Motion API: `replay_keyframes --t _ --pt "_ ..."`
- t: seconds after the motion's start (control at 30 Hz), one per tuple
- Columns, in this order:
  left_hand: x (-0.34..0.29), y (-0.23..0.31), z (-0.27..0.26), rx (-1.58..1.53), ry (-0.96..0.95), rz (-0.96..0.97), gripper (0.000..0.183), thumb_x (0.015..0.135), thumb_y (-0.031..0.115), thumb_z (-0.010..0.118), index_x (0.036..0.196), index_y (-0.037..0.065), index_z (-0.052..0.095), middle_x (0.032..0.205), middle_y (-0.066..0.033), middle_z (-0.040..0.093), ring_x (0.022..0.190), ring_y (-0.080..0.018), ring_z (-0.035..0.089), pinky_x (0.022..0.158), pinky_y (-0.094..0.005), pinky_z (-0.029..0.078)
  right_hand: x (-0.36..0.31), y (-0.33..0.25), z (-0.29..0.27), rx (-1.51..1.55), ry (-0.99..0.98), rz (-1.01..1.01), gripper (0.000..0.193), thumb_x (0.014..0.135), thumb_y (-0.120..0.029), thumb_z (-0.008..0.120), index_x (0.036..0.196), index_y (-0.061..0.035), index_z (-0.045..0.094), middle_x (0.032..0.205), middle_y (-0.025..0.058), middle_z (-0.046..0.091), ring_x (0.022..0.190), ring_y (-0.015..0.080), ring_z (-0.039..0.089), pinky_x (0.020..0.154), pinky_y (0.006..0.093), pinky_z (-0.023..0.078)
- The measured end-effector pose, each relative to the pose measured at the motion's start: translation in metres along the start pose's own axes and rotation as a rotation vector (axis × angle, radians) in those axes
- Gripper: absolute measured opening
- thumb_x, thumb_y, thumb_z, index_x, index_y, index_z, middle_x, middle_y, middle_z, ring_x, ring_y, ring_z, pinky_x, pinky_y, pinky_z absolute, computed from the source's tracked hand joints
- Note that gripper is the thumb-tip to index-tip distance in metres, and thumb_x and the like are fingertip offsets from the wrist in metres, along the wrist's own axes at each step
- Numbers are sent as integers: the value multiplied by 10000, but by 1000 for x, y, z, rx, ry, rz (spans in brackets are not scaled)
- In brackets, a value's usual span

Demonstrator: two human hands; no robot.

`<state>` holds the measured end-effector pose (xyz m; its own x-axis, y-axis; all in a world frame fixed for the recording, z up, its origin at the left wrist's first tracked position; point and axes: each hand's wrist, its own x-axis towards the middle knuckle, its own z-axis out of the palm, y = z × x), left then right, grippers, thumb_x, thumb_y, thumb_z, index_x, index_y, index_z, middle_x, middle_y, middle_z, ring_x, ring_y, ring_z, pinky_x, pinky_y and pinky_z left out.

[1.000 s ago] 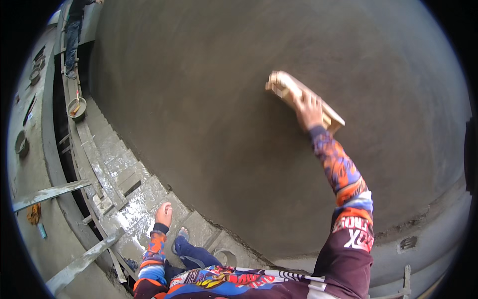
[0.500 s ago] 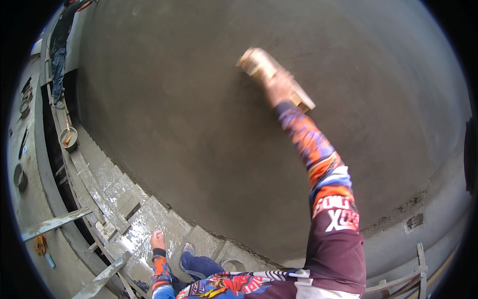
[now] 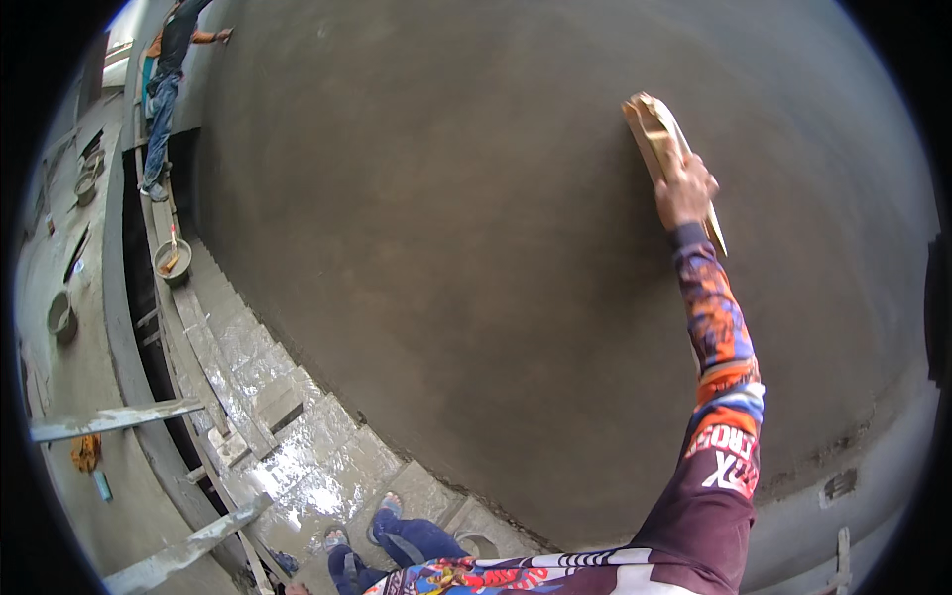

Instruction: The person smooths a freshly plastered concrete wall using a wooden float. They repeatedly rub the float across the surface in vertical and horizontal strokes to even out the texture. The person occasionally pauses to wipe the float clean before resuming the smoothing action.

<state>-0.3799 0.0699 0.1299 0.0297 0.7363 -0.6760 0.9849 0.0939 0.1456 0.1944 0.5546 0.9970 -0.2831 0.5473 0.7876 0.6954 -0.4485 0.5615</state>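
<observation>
My right hand (image 3: pixel 686 188) is closed round the handle of a long wooden float (image 3: pixel 658 139). The float stands at a slant, its face toward the broad wet grey plaster wall (image 3: pixel 456 268) in front of me. My right arm is stretched out to the upper right. Only a sliver of my left hand (image 3: pixel 296 589) seems to show at the lower edge, its fingers hidden.
Wet planks (image 3: pixel 317 466) lie under my feet along the wall's base. A bucket (image 3: pixel 173 260) with a brush stands on the walkway at left. Farther along, another person (image 3: pixel 167 94) reaches to the wall. Timber rails (image 3: pixel 188 545) cross at lower left.
My right hand has swept the float to the right across the wall, and the float has turned steeper. My left hand has dropped almost out of view at the bottom. The view has shifted slightly.
</observation>
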Motion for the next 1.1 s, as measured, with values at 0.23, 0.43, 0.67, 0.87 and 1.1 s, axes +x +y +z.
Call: replay_keyframes --t 0.23,0.43,0.67,0.87,1.1 --pt "102 112 -88 -1733 322 -106 110 911 195 618 944 91 619 731 -26 617 598 -153 583 502 -317 493 -107 -100 59 95 -80 -386 642 846 -126 570 1445 -328 456 1187 97 575 1089 266 576 964 512 377" --pt "58 89 -1 -1182 741 -257 162 823 176 588 745 33 589 661 -67 587 570 -196 532 563 -390 460 -43 9 -13 -121 -12 -91 760 781 -170 667 1485 -274 398 1127 62 557 1011 238 566 869 442 395" --pt "167 162 -126 -1862 524 -43 204 928 193 514 781 52 512 629 -5 452 524 -127 450 481 -308 403 -2 -44 19 -79 44 -119 646 841 -133 584 1455 -269 435 1091 132 573 986 305 594 819 468 466" --pt "163 148 -170 -1706 563 111 218 951 212 545 796 60 532 694 -12 543 532 -109 498 486 -269 456 -131 11 16 -6 -86 -302 721 775 -164 657 1455 -263 441 1130 107 556 983 285 556 812 443 424" --pt "73 75 -54 -1359 460 -340 256 840 155 522 618 32 561 514 -93 550 426 -197 520 462 -383 444 -1 76 -7 -57 93 34 711 821 -145 628 1484 -257 398 1105 107 575 1028 282 577 888 473 410"
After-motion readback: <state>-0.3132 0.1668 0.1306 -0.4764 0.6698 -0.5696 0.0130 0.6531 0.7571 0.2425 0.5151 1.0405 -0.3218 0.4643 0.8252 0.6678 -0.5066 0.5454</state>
